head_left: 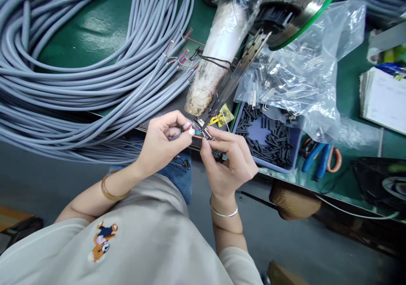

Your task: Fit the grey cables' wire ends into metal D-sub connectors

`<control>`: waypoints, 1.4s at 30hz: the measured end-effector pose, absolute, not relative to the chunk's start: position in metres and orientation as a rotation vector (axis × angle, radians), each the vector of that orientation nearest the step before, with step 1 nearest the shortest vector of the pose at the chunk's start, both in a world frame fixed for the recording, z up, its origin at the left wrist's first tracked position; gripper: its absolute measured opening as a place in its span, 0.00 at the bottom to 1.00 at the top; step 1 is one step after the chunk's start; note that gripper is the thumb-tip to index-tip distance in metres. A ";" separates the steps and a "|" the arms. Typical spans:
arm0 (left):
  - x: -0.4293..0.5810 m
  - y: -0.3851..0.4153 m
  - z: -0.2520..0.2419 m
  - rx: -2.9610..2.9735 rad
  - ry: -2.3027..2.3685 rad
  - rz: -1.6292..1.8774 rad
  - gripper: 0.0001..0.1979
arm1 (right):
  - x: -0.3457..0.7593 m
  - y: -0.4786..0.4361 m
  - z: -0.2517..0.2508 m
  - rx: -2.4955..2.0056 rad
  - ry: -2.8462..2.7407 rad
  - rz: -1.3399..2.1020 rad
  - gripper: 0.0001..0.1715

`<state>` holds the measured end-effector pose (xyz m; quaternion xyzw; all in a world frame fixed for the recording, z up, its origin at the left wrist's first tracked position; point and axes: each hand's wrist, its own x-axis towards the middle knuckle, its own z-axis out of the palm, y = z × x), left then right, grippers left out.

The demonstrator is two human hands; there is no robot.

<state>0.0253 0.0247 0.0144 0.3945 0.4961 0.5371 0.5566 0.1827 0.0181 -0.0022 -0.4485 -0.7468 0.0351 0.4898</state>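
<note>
Between thumb and forefinger, my left hand (163, 139) pinches thin coloured wires (198, 132). White material covers the tip of a left finger or thumb. Close beside it, my right hand (230, 160) grips a small multi-pin connector (206, 134) with its fingertips. The wire ends meet the connector's row of pins. Down from above comes a dark metal soldering arm (226, 90), its narrow tip at the connector; whether it touches cannot be made out. A white tube (215, 48), wrapped in plastic and tied with black wire, ends just above my fingers.
Grey cables (95, 94) with stripped ends fill the left. A blue tray (298, 147) of small black pieces stands right, below a clear bag (294, 82) of metal parts. Blue-handled pliers (320, 158), a paper stack (385, 99) and a green-rimmed solder spool (317, 18) lie farther out.
</note>
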 end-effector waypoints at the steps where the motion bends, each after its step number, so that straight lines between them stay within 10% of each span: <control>1: 0.025 0.025 0.015 0.929 1.170 1.272 0.07 | 0.182 0.018 -0.001 -1.088 -1.810 0.082 0.11; 29: 0.018 0.011 0.007 1.015 0.871 1.232 0.10 | 0.193 0.006 -0.001 -1.238 -1.798 0.514 0.06; 36: 0.013 0.006 0.003 1.077 0.882 1.199 0.04 | 0.200 -0.001 -0.006 -0.940 -1.319 -0.120 0.13; 42: 0.008 0.001 0.000 1.090 0.942 1.115 0.08 | 0.194 -0.009 -0.013 -1.158 -1.554 0.118 0.14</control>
